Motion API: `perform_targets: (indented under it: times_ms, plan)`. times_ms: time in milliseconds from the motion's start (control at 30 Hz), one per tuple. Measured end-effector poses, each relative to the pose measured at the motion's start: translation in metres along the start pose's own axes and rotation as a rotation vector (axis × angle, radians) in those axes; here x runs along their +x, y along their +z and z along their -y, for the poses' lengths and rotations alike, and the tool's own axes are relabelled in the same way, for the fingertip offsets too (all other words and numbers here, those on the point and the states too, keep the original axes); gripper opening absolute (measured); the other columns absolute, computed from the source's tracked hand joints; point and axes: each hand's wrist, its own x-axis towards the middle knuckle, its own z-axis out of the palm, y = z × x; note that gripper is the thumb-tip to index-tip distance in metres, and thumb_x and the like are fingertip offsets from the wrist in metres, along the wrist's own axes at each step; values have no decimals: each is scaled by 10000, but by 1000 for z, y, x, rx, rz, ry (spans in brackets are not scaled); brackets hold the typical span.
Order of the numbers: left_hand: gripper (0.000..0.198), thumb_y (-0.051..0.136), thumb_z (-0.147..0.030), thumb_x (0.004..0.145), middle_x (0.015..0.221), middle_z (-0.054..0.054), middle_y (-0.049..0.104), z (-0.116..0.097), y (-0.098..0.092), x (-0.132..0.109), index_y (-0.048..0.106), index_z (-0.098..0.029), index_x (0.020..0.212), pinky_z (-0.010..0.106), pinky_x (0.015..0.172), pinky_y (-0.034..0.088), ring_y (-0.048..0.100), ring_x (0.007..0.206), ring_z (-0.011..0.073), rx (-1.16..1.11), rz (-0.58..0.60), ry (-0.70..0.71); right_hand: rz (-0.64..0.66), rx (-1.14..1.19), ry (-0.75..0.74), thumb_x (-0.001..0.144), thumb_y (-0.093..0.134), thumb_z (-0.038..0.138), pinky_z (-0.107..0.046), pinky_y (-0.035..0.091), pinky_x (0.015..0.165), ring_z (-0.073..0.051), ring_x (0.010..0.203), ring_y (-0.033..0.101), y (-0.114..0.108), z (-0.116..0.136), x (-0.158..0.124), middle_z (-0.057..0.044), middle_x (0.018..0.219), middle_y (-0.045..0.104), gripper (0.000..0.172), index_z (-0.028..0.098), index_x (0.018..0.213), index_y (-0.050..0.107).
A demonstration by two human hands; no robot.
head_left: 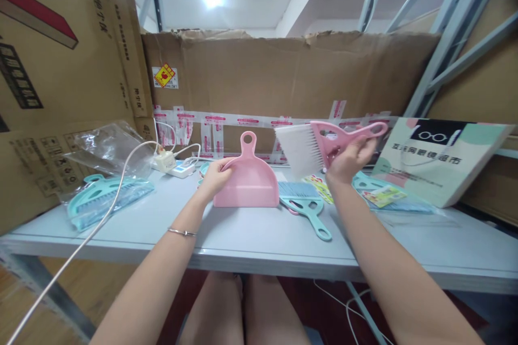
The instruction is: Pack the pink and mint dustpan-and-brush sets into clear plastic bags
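Note:
My left hand (216, 179) grips the left edge of a pink dustpan (249, 183), which stands upright on the table with its looped handle at the top. Raised above the table on the right, my right hand (353, 159) is closed around a pink hand brush (334, 143). The brush's white bristles point left, toward the dustpan, and the two do not touch. Between my arms lies a turquoise hand brush (307, 209) with blue bristles, partly over something pink. Behind it a green and yellow card (321, 188) is partly hidden by my right hand and the brush.
At left, a turquoise brush set (107, 199) lies in clear plastic, with a white cable (121, 178) running past it to a power adapter (165, 161). Another turquoise set (399, 202) lies at right by a paper bag (441, 159). Cardboard (259, 75) walls the back.

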Motion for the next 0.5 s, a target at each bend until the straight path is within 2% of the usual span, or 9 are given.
perform_targets:
  times_ms: [67, 100, 167, 267, 333, 400, 500]
  plan:
    - [421, 490, -222, 705, 978, 36, 705, 1, 1, 1, 682, -134, 1068, 299, 828, 461, 607, 950, 221, 1, -2, 12, 112, 102, 44, 893, 354, 510, -239, 385, 431, -92, 459, 418, 1, 21, -10, 21, 688, 427, 381, 217, 1077, 512]
    - [425, 488, -209, 701, 985, 35, 706, 1, 1, 1, 681, -137, 1073, 301, 833, 462, 607, 955, 220, 2, -3, 15, 190, 132, 41, 889, 373, 518, -222, 339, 391, -79, 423, 378, 2, 31, -19, 32, 658, 406, 388, 224, 1096, 521]
    - [429, 490, -183, 691, 994, 37, 708, 1, 2, 1, 683, -141, 1072, 306, 845, 461, 607, 962, 220, -1, -1, 20, 366, 146, 31, 884, 401, 523, -210, 303, 364, -70, 399, 347, 3, 50, -41, 42, 621, 395, 392, 239, 1121, 533]
    - [400, 518, -187, 699, 1004, 51, 705, 0, 3, 1, 689, -135, 1057, 311, 842, 464, 607, 972, 227, -48, 21, 22, 646, 94, 79, 890, 400, 516, -219, 332, 379, -84, 413, 372, 3, 65, -73, 32, 612, 451, 398, 250, 1157, 528]
    - [370, 559, -245, 724, 1006, 63, 704, -2, 4, 0, 690, -129, 1049, 315, 820, 472, 609, 966, 235, -93, 44, 10, 831, 51, 104, 892, 413, 492, -234, 401, 444, -107, 479, 462, 4, 64, -89, 3, 671, 538, 396, 237, 1178, 514]
    - [372, 609, -334, 735, 1004, 68, 706, -4, 5, -1, 695, -135, 1038, 317, 809, 474, 613, 954, 237, -123, 59, -2, 978, 33, 90, 893, 435, 456, -269, 480, 590, -149, 647, 584, 5, 57, -101, -45, 814, 624, 392, 217, 1200, 485]
    - [429, 639, -454, 733, 1001, 77, 708, -5, 6, -2, 703, -136, 1014, 312, 809, 468, 615, 938, 232, -152, 58, -19, 1036, 36, 33, 908, 417, 410, -334, 483, 815, -207, 965, 614, 8, 44, -109, -114, 1084, 627, 406, 202, 1257, 401]
